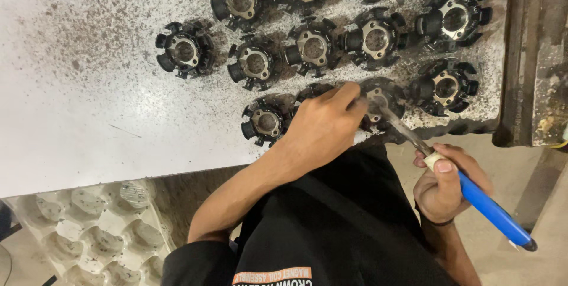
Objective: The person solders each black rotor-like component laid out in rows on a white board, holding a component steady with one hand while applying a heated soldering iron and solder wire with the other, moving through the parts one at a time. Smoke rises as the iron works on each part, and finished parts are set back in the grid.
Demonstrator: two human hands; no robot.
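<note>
Several black round coil parts with metal centres lie in rows on a speckled white worktop [89, 102]. My left hand [322, 126] rests on one such part [381, 99] near the table's front edge, fingers closed on it. My right hand [447, 182] grips a blue-handled tool [485, 206], likely a file or screwdriver. Its metal shaft [405, 131] points up-left and its tip meets the part under my left fingers. Another coil part [265, 121] lies just left of my left hand.
A dark metal block or machine edge [535, 55] stands at the right of the table. A white moulded tray with round pockets [89, 233] sits below the table at lower left. Dark grit is scattered around the parts.
</note>
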